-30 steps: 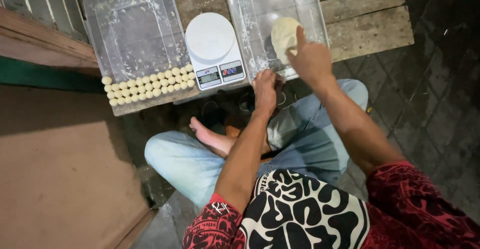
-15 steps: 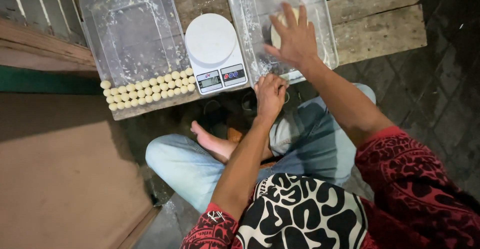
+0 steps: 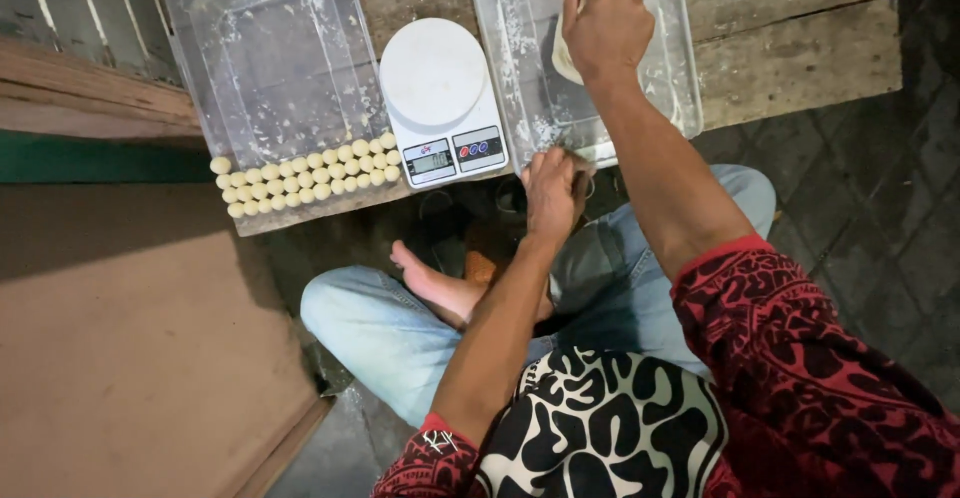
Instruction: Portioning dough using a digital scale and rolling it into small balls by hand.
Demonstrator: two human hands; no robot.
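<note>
From the head view, the right hand (image 3: 605, 26) is curled in a clenched grip on a pale dough (image 3: 563, 58) inside the right tray (image 3: 680, 78), a clear plastic tray on the wooden counter (image 3: 790, 28). Most of the dough is hidden under the knuckles; only its left edge shows, and the tray's far rim is cut off by the picture's top edge.

The left hand (image 3: 553, 193) sits at the tray's near edge, fingers closed; whether it holds anything I cannot tell, as the fingertips are turned away.

Just left of that tray stands a white scale (image 3: 436, 83) with a round plate. Beyond it lies the left tray (image 3: 270, 58), floury, with rows of small dough balls (image 3: 305, 173) lined along its near edge. More balls at its far end are cut off.

Below, the person's crossed legs in jeans and a bare foot (image 3: 425, 273) show in shadow.
</note>
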